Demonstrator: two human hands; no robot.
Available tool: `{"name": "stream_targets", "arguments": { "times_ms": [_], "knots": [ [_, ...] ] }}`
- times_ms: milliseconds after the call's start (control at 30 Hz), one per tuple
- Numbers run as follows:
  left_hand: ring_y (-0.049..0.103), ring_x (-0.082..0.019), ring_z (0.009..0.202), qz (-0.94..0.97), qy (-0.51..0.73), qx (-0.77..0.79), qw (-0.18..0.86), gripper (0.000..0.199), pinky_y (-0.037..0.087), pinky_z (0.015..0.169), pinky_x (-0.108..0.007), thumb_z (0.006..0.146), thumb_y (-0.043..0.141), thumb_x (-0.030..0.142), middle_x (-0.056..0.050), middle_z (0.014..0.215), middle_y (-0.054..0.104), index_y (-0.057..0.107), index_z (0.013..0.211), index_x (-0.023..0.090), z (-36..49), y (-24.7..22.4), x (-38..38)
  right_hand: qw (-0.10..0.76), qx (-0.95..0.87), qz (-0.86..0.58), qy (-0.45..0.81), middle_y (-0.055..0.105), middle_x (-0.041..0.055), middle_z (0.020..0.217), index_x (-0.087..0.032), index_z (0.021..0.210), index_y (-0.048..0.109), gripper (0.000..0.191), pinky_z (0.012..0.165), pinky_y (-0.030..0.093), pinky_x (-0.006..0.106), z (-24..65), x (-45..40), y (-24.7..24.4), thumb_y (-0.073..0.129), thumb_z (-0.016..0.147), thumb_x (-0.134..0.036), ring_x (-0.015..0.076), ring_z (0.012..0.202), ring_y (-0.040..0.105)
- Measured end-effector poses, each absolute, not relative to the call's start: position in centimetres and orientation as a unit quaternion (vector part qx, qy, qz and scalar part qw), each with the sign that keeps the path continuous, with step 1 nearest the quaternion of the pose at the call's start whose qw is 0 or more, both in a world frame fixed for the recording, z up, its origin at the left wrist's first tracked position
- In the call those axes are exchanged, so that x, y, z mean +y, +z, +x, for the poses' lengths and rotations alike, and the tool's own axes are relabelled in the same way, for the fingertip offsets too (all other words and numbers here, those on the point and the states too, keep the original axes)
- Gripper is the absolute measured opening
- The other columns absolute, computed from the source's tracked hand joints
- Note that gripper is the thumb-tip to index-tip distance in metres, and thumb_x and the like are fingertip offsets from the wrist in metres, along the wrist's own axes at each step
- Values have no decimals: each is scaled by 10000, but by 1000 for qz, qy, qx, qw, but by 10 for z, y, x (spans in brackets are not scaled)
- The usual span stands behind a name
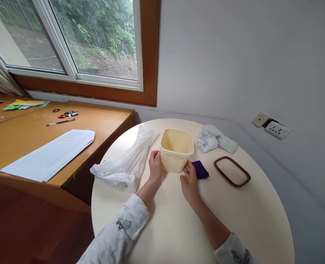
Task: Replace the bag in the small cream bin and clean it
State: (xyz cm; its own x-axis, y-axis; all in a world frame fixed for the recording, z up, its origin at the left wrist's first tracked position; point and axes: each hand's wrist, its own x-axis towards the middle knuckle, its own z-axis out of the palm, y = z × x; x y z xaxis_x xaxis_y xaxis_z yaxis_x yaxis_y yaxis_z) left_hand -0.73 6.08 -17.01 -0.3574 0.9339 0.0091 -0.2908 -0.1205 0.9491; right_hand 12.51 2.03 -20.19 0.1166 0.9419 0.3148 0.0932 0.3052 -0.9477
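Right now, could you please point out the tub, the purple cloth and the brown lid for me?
tub (176, 157): head view, on its front wall.
purple cloth (201, 170): head view, on its middle, right of the tub.
brown lid (219, 169): head view, on its near-left rim.
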Motion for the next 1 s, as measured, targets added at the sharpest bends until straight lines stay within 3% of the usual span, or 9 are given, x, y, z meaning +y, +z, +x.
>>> {"name": "stream_targets", "arguments": {
  "times_ms": [267,500,833,1000],
  "knots": [
    [340,-88,558,377,690,488,380,117,289,533,-210,728,443,201,55,601,378,404,619,187,-3,-176,62,600,-500,-484,394,495,95,1211,-205,1136,433,474,938,407,400,130,24,-198,435,674,-101,190,1113,482],
    [348,-87,555,408,672,504,358,146,301,525,-208,747,444,211,53,593,380,391,613,184,-5,-179,62,607,-489,-477,406,506,98,1189,-206,1119,442,404,911,416,388,131,22,-198,480,718,-166,196,1103,486],
    [337,-89,516,425,663,568,236,211,309,509,-211,762,505,299,61,546,341,412,608,189,-8,-165,56,633,-466,-472,399,445,103,1292,-215,1170,427,461,1014,337,419,134,20,-201,491,716,-179,194,1188,434],
    [408,-113,542,435,646,607,156,130,368,566,-234,782,493,324,50,581,381,466,756,200,-32,-148,49,637,-452,-484,395,445,98,1277,-223,1180,420,498,1036,314,436,140,12,-201,467,689,-158,192,1195,428]
  ]
}}
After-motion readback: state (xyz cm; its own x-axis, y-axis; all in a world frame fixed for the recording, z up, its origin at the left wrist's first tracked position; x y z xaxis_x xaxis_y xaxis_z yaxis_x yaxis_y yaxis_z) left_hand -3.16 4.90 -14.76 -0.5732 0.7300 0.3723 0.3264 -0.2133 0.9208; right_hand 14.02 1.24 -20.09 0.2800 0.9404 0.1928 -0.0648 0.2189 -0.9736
